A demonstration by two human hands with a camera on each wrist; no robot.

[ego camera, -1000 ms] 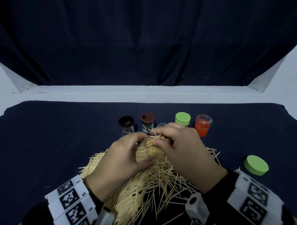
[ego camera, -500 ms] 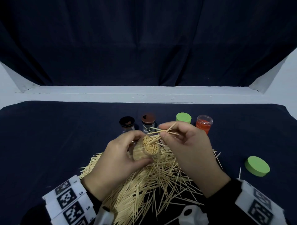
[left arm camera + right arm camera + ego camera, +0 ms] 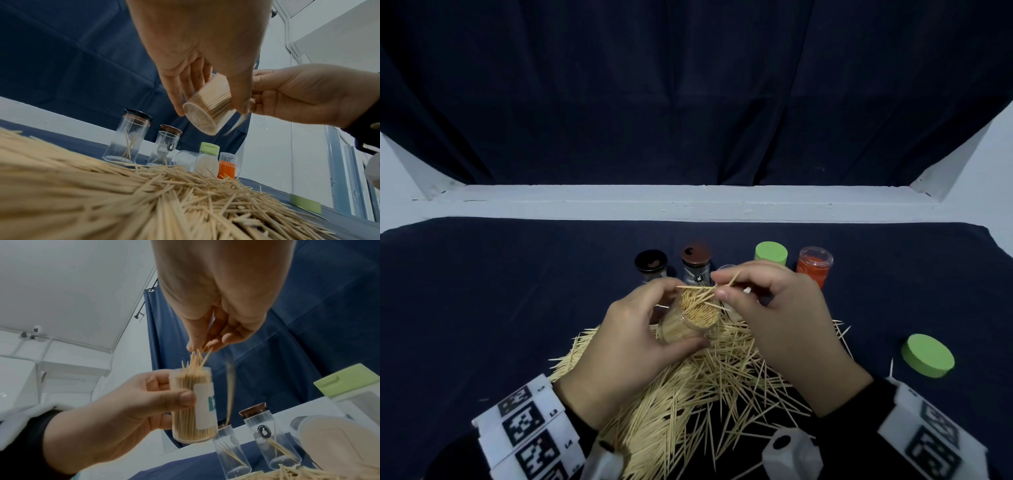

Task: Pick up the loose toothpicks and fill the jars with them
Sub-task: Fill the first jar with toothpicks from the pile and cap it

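Note:
My left hand (image 3: 640,342) grips a clear jar (image 3: 688,322) packed with toothpicks and tilts it above the pile; the same jar (image 3: 193,407) carries a white label. My right hand (image 3: 774,318) pinches a few toothpicks (image 3: 705,291) that stick out of the jar's mouth, fingertips (image 3: 197,345) right over it. One toothpick (image 3: 230,391) falls blurred beside the jar. A big heap of loose toothpicks (image 3: 688,394) covers the dark cloth under both hands. The jar's base (image 3: 199,118) shows in the left wrist view.
Behind the hands stand a black-lidded jar (image 3: 650,265), a brown-lidded jar (image 3: 697,263), a green-capped jar (image 3: 770,253) and an open red jar (image 3: 813,269). A loose green lid (image 3: 928,354) lies at the right. A white ledge (image 3: 688,202) borders the cloth.
The jar has been lifted and tilted more upright in my left hand. My right hand has risen from the jar's mouth, pinching toothpicks over it; one has dropped.

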